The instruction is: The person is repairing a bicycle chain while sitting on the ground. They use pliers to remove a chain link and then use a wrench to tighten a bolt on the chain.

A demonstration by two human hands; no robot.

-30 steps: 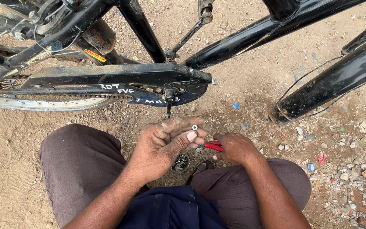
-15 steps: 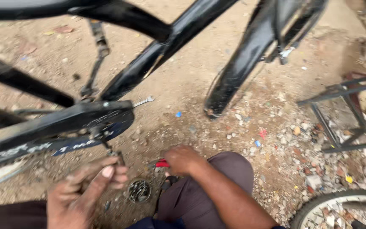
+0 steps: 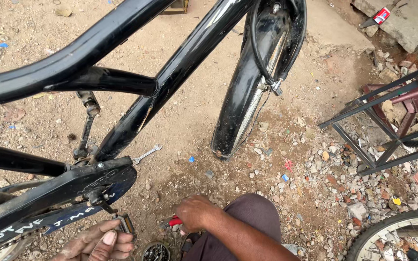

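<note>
A black bicycle frame (image 3: 136, 58) stands over sandy ground, its chain guard (image 3: 68, 186) at the lower left and its front wheel (image 3: 252, 92) in the middle. My left hand (image 3: 95, 241), dirty with grease, is at the bottom edge just below the pedal (image 3: 126, 224), fingers bent and touching it. My right hand (image 3: 194, 212) rests on the ground past my knee, closed on a red-handled tool (image 3: 174, 222). A small round tin (image 3: 156, 251) of metal parts sits between my hands.
A silver spanner (image 3: 147, 153) lies on the dirt beside the chain guard. A dark metal stand (image 3: 388, 125) is at the right, with rubble and stones around it. Another bicycle's tyre (image 3: 393, 237) curves in at the bottom right. Concrete slabs (image 3: 402, 19) lie top right.
The view has swung right and up, so the front wheel, metal stand and second tyre now show. My left hand has dropped to the bottom edge; my right hand stays on the red-handled tool.
</note>
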